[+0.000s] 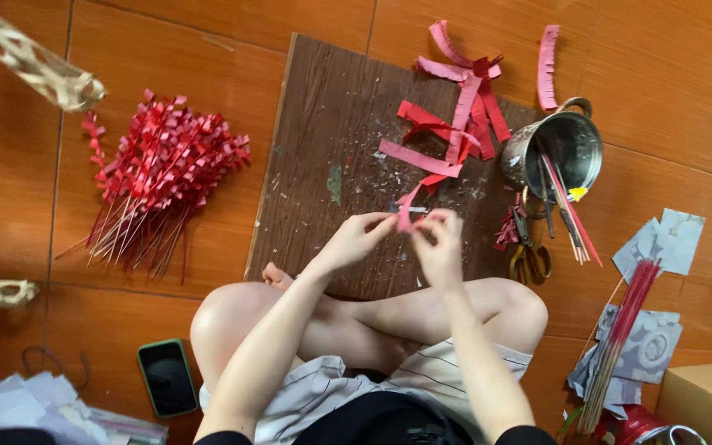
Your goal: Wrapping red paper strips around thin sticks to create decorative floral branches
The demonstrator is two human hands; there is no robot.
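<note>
Both hands, left hand [356, 237] and right hand [438, 245], pinch one red paper strip [406, 210]; one metal pot [555, 152], one green-cased phone [167, 377] nearby.

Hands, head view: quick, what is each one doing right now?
Left hand: fingers pinched shut on the red paper strip.
Right hand: fingers curled at the same strip's lower end, apparently gripping it; the contact itself is too small to confirm.

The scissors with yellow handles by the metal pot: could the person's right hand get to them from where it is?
Probably yes: the scissors lie on the floor just beside the right hand, with nothing between them.
</note>
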